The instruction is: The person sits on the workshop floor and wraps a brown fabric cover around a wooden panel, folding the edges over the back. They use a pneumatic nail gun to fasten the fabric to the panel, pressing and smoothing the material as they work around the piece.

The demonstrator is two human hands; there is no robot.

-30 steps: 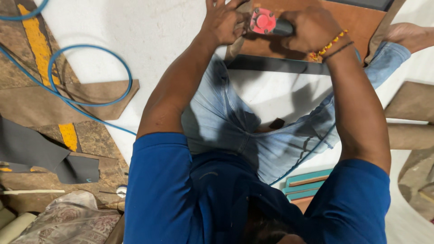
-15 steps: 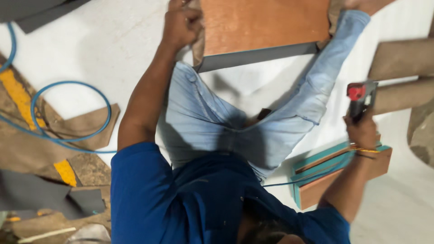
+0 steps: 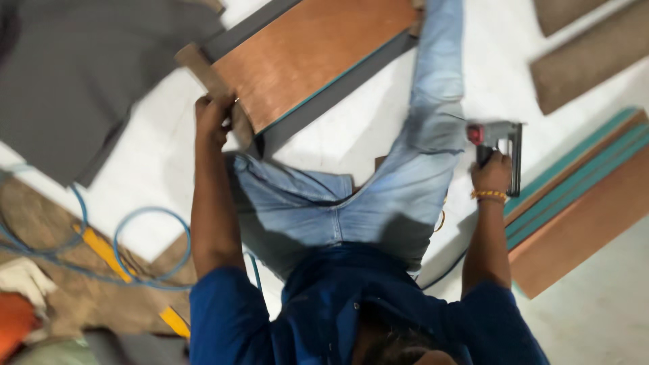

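Far left: dark grey sheet (image 3: 81,74) lying flat on the white floor (image 3: 155,169), image blurred. Below it, a coiled blue air hose (image 3: 145,223) looping over brown offcuts (image 3: 88,297) and a yellow strip (image 3: 101,250).

Left of centre: left hand (image 3: 213,118), fingers curled shut around the near corner of a brown wooden panel (image 3: 311,54), at a tan fabric flap (image 3: 209,74) folded over that corner. The panel lies flat on the floor between the person's spread legs in light blue jeans (image 3: 351,209); a dark grey edging strip (image 3: 331,94) runs along its near side.

Centre, bottom: blue shirt (image 3: 324,311) of the person, seen from above.

Right of centre: right hand (image 3: 491,174), closed around the handle of a pneumatic staple gun (image 3: 500,138) with a red rear cap, held out beside the right leg, well apart from the panel. Orange bead bracelet (image 3: 488,196) on the wrist.

Right: stacked boards with teal edges (image 3: 574,196) on the floor just beside the gun. Upper right: two brown strips (image 3: 588,54) lying on the floor.
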